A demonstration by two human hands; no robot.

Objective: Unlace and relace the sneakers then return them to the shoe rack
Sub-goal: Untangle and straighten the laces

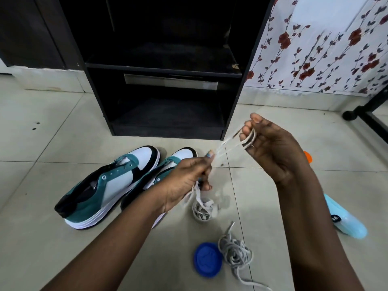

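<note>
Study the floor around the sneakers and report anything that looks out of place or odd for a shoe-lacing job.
A blue lid lies beside the loose lace pile, and a pale blue bottle lies on its side at right; neither belongs to lacing. Both sneakers sit without laces.

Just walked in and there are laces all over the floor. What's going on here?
A person is handling a white lace, stretched between both hands: the left hand grips one end, the right hand pinches loops of it. Its slack drops into a pile on the floor. Two teal sneakers sit unlaced before the black rack. A second lace lies loose beside a blue lid.
</note>
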